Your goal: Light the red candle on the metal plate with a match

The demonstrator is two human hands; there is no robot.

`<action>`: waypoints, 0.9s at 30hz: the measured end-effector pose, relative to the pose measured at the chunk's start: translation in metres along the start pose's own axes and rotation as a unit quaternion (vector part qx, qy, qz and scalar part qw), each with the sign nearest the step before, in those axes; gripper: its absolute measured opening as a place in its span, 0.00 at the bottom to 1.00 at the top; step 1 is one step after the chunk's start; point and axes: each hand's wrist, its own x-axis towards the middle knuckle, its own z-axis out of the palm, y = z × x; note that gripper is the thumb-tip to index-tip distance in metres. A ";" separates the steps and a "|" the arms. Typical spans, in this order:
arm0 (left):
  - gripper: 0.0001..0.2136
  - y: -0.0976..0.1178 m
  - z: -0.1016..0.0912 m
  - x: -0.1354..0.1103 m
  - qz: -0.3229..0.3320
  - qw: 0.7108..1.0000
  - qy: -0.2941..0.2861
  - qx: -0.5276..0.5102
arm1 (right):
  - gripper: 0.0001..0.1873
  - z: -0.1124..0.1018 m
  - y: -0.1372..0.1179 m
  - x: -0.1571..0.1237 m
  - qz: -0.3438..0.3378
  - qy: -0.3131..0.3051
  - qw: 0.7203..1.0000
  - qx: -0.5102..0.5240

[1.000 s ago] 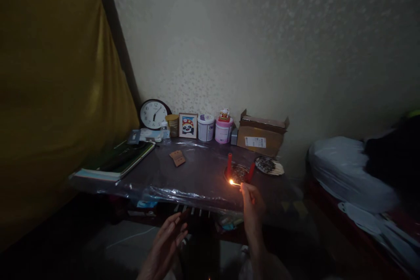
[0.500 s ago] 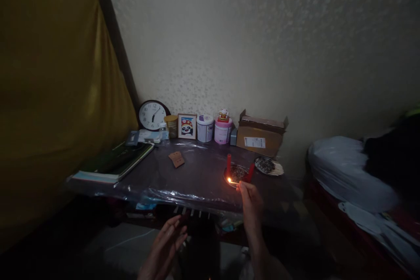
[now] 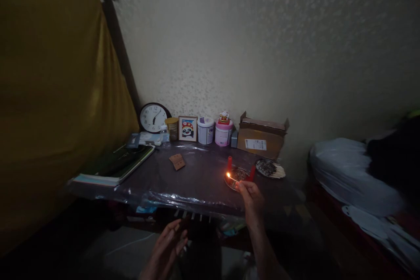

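Note:
My right hand (image 3: 251,196) pinches a burning match (image 3: 231,178), its flame just left of a round plate (image 3: 236,176) on the dark table (image 3: 197,179). Two short red candles stand at the plate: one (image 3: 229,162) at its back left, one (image 3: 252,172) at its right. The flame sits below the left candle. My left hand (image 3: 169,245) hangs low in front of the table edge, fingers stretched and apart, holding nothing I can see.
Along the wall stand a clock (image 3: 152,117), a framed panda picture (image 3: 187,128), two tubs (image 3: 206,130), a cardboard box (image 3: 261,136). A second plate (image 3: 269,168) lies right. Books (image 3: 114,167) lie left, a small brown card (image 3: 177,161) mid-table. A bed (image 3: 354,175) is right.
The burning match in my right hand has risen slightly toward the left red candle. My left hand has sunk a little lower.

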 end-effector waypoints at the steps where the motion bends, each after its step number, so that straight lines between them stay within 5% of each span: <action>1: 0.12 0.001 0.001 0.000 -0.004 1.000 0.001 0.003 | 0.11 0.000 0.000 0.001 0.001 -0.005 1.000 -0.001; 27: 0.13 0.003 0.003 0.001 -0.020 0.999 0.012 -0.022 | 0.11 0.000 -0.016 0.036 0.025 -0.038 0.998 0.034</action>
